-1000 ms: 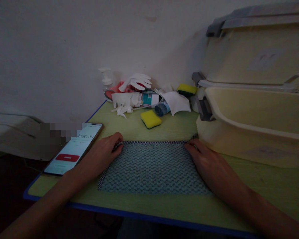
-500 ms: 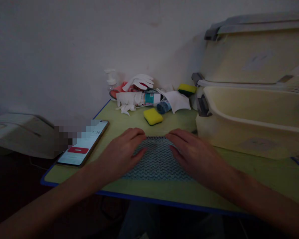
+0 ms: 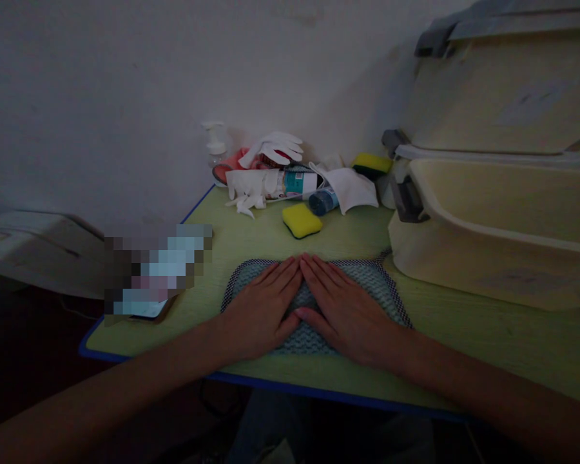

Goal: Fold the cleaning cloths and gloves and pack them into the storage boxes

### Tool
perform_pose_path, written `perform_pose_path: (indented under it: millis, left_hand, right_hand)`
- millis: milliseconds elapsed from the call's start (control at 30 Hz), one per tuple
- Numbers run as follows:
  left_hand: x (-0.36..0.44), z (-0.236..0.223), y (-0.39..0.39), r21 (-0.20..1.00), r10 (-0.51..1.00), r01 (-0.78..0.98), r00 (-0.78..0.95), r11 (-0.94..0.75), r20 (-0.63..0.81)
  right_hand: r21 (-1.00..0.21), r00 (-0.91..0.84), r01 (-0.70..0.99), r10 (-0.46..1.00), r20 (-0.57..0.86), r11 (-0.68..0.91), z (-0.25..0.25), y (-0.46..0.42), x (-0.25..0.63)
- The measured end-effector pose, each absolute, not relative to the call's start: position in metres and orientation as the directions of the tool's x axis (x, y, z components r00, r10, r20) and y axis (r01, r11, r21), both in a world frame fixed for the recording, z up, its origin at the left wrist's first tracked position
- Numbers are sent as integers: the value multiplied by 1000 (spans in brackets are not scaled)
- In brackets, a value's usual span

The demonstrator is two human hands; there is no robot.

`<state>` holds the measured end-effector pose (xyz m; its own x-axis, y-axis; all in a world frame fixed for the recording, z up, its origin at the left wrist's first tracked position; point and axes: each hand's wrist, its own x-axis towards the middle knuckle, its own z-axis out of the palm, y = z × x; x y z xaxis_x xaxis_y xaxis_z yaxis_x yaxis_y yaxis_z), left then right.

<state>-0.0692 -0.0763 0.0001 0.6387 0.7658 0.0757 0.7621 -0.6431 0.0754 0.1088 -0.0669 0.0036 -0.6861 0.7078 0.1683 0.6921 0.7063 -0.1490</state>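
Observation:
A blue-grey knitted cleaning cloth [image 3: 305,341] with a black-and-white checked border lies spread on the table, a small loop at its far right corner. My left hand [image 3: 265,309] rests flat on its left half, fingers stretched out and pointing away from me. Across the right half lies my right hand [image 3: 345,310], also flat. The fingertips and thumbs of both hands meet near the cloth's middle, leaving a small gap of fabric between them. Neither hand grips anything. Much of the cloth's centre is covered by the hands.
A yellow sponge [image 3: 302,220] lies beyond the cloth. Behind it are white gloves [image 3: 275,147], a pump bottle [image 3: 216,151], a blue-capped bottle [image 3: 323,201], a white mask [image 3: 352,187] and another sponge [image 3: 371,163]. A phone [image 3: 149,309] lies left; cream bins [image 3: 468,264] stand right.
My hands have moved from the cloth's far edge to lie flat on it, fingertips now together. More of the cloth's border and corners shows. The view has shifted slightly.

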Motion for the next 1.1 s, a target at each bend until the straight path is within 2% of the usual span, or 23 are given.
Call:
perform_pose_path:
  millis: [333,600,1100]
  left_hand:
    - [-88,2,-79,23,771,770,637,-637,26]
    - [-106,-3,-81,5,787,788,614,-615,56]
    - [-109,-4,-82,-16,810,812,584,-584,61]
  right_hand:
    - [-99,-668,730,737,102,676,3,-68,140]
    - [-38,-663,740,738,128,672,2,-70,158]
    - [9,-637,769,766,86,639,3,-75,169]
